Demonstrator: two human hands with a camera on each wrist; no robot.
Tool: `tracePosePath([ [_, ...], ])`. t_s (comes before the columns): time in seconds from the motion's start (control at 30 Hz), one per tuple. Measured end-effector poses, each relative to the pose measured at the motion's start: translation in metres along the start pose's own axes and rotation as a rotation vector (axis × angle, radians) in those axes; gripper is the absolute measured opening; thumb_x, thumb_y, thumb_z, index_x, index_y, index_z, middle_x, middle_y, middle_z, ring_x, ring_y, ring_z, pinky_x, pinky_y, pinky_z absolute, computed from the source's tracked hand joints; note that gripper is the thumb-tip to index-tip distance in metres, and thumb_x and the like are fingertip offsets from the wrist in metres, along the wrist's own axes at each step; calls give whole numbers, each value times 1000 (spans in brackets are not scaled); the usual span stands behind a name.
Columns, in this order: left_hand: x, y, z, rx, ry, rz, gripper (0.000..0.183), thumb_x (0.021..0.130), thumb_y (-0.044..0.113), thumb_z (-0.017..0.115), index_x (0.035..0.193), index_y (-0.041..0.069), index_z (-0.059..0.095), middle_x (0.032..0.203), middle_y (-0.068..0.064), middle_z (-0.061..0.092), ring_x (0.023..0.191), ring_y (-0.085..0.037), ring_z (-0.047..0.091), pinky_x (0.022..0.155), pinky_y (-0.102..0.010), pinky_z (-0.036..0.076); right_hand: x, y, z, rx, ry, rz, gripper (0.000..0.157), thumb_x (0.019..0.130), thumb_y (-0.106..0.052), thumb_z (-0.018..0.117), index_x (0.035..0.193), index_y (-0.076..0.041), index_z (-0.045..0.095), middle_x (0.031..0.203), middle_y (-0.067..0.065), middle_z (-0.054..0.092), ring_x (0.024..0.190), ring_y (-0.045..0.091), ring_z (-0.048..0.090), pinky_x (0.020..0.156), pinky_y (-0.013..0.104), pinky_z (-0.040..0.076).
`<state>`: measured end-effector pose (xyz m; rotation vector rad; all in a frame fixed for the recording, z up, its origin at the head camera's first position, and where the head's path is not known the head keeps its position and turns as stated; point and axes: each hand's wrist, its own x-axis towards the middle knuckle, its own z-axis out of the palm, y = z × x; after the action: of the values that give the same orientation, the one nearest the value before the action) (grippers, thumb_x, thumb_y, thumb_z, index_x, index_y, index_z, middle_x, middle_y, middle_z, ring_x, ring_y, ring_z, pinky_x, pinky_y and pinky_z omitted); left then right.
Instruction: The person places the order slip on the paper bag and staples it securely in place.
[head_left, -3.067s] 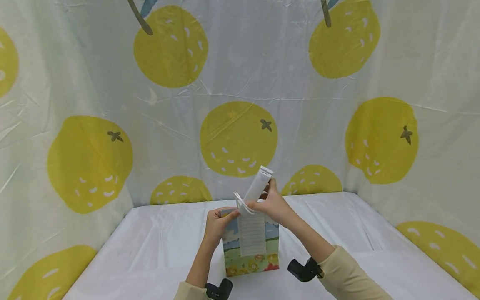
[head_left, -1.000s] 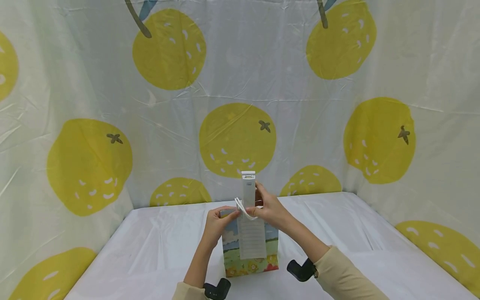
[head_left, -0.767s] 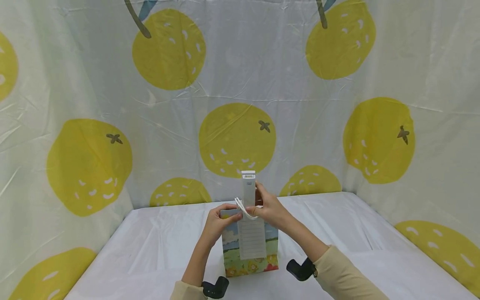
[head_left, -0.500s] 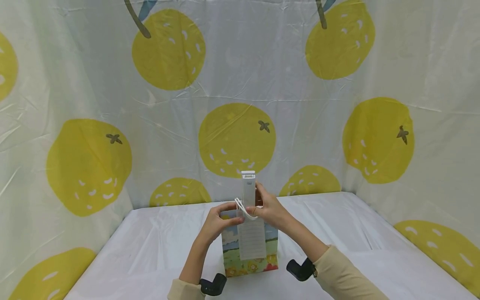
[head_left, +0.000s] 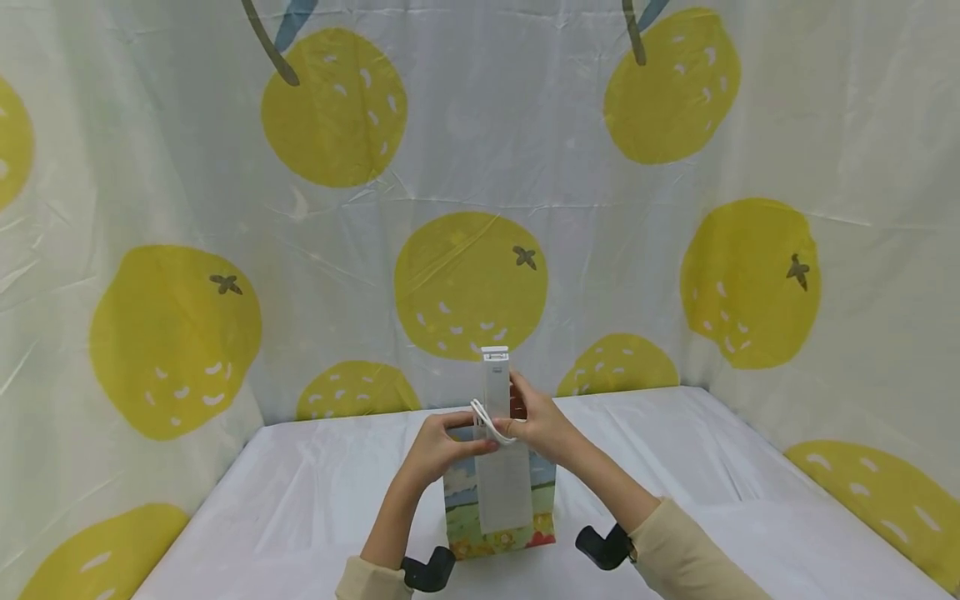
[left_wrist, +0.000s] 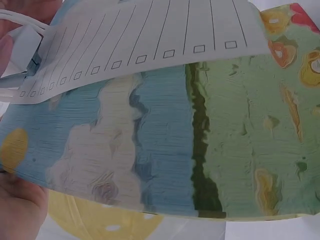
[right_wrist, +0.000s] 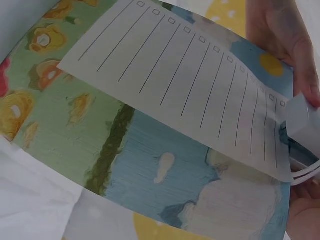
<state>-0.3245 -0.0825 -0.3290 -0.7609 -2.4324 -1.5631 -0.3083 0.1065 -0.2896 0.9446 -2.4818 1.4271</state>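
Observation:
An upright white stick-shaped device (head_left: 496, 387) with a slot in its top end stands over the upper edge of a painted-landscape card or notebook (head_left: 465, 508). A white cord loop (head_left: 489, 423) hangs from the device. A lined checklist sheet (head_left: 504, 500) lies against the landscape, its top at the device's lower end. My right hand (head_left: 551, 429) grips the device from the right, thumb in front. From the left, my left hand (head_left: 433, 448) reaches around the device's lower end, fingers above. Its thumb tip overlaps the white end block (right_wrist: 300, 117) in the right wrist view.
A white cloth-covered table (head_left: 337, 492) lies beneath. Behind and at both sides hangs a pale curtain (head_left: 480, 108) with yellow fruit prints. Black wrist cameras (head_left: 429, 570) sit on both forearms, close in front of the landscape's lower edge.
The device has swung from leaning right to upright. My left thumb has moved from the landscape's upper left edge rightward to the device's lower end. My right hand has kept its grip.

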Motion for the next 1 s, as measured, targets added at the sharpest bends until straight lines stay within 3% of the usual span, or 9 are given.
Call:
tracePosePath([
  [0.17, -1, -1, 1, -9, -10, 14, 40, 73, 28, 75, 107, 10, 68, 113, -12, 65, 111, -29, 57, 86, -42, 48, -3, 1, -2, -53, -48, 23, 72, 89, -33, 56, 141, -1, 20, 120, 18, 54, 105, 30, 57, 86, 42, 49],
  [0.37, 0, 1, 0, -22, -13, 43, 40, 75, 22, 74, 109, 4, 66, 111, -16, 65, 104, -31, 60, 76, -31, 53, -5, 3, -5, -148, -99, 70, 84, 82, -43, 62, 143, -5, 19, 114, 12, 58, 103, 25, 58, 81, 39, 50],
  [0.6, -1, 3, -2, -22, 4, 37, 39, 74, 18, 75, 109, 2, 66, 108, -16, 66, 101, -30, 61, 75, -30, 53, -9, -1, 3, -180, -42, 79, 76, 80, -41, 63, 138, -5, 29, 114, 12, 60, 105, 27, 58, 82, 42, 50],
  [0.8, -2, 11, -7, 111, -56, 41, 43, 76, 29, 73, 112, 9, 65, 111, -10, 66, 108, -28, 59, 85, -42, 49, -13, -3, 10, -190, 20, 31, 71, 82, -35, 60, 136, 0, 30, 113, 15, 61, 103, 28, 60, 82, 44, 50],
  [1.0, -1, 20, -7, 301, -62, 43, 47, 74, 34, 74, 113, 12, 63, 111, -8, 66, 103, -27, 62, 78, -42, 51, -14, -3, 13, -183, 53, 27, 62, 86, -26, 60, 135, 0, 31, 116, 17, 59, 109, 32, 57, 85, 46, 48],
])
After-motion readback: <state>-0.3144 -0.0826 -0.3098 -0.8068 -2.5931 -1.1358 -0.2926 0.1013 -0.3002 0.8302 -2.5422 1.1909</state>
